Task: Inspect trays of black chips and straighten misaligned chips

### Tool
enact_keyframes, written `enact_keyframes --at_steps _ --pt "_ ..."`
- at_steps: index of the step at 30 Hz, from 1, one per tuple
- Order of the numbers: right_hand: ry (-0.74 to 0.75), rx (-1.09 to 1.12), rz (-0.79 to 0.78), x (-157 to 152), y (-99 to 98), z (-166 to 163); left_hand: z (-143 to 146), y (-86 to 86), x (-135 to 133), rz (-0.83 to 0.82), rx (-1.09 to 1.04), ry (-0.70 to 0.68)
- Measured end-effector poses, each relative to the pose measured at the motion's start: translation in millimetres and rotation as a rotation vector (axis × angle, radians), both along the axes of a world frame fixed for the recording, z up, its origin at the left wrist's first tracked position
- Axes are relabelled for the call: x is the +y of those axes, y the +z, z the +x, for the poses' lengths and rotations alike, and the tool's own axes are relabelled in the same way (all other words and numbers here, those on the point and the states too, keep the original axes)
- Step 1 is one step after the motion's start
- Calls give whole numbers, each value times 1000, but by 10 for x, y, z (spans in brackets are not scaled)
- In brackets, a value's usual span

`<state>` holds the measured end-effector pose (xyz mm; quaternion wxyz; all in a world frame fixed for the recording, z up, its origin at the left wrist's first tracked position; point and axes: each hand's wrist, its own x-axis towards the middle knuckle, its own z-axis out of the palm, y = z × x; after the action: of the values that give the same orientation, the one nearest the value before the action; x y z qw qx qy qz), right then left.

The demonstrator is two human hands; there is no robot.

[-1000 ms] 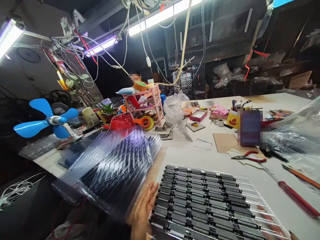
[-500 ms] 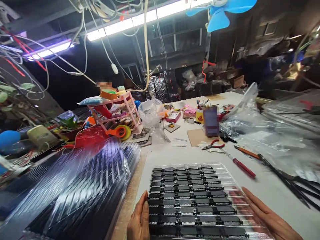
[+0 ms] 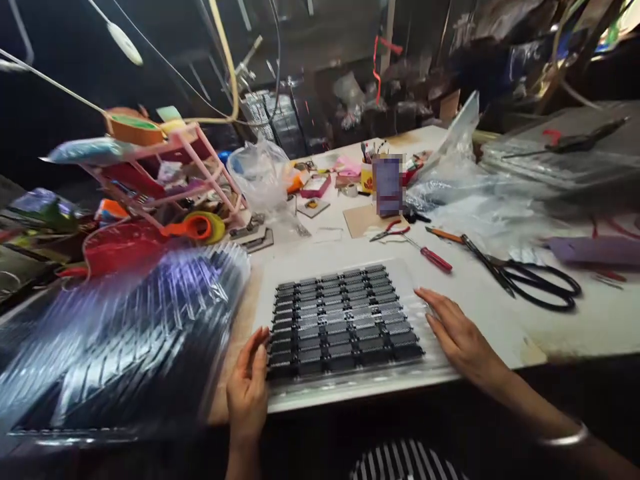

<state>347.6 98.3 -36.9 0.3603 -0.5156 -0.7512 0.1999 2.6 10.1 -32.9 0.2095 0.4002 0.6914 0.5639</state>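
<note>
A clear plastic tray (image 3: 411,279) with rows of black comb-toothed parts (image 3: 345,320) lies close to the front edge of the white table. My left hand (image 3: 251,373) is at its left side, thumb and fingers closed on the edge. On the opposite side my right hand (image 3: 457,333) holds the right edge, thumb below the stretched fingers. Left of the tray, a stack of ribbed clear trays (image 3: 150,333) with dark contents shows blurred and shiny.
Red-handled pliers (image 3: 395,229), a red screwdriver (image 3: 436,259) and large black scissors (image 3: 540,283) lie beyond and right of the tray. Plastic bags (image 3: 480,200) cover the back right. A pink rack (image 3: 200,160), a tape roll (image 3: 203,228) and a red dustpan (image 3: 123,247) crowd the left.
My view has tipped down, so the table's front edge and the whole scissors show. The tray and both hands appear higher and smaller in the picture, still together.
</note>
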Motion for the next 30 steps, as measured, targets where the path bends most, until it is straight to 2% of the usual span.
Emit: enact_keyframes --at_steps 4,9,14,20,30 --pt "48 -43 26 70 15 76 64 -12 1 37 26 14" --pt "25 31 30 75 -19 120 114 -22 -26 82 41 57" --pt "-82 89 -39 28 -6 143 123 -13 -34 31 141 115" --pt "-40 24 35 51 13 133 112 4 -35 -27 275 175" --pt "-5 -84 99 30 62 46 148 81 -38 -50 163 176"
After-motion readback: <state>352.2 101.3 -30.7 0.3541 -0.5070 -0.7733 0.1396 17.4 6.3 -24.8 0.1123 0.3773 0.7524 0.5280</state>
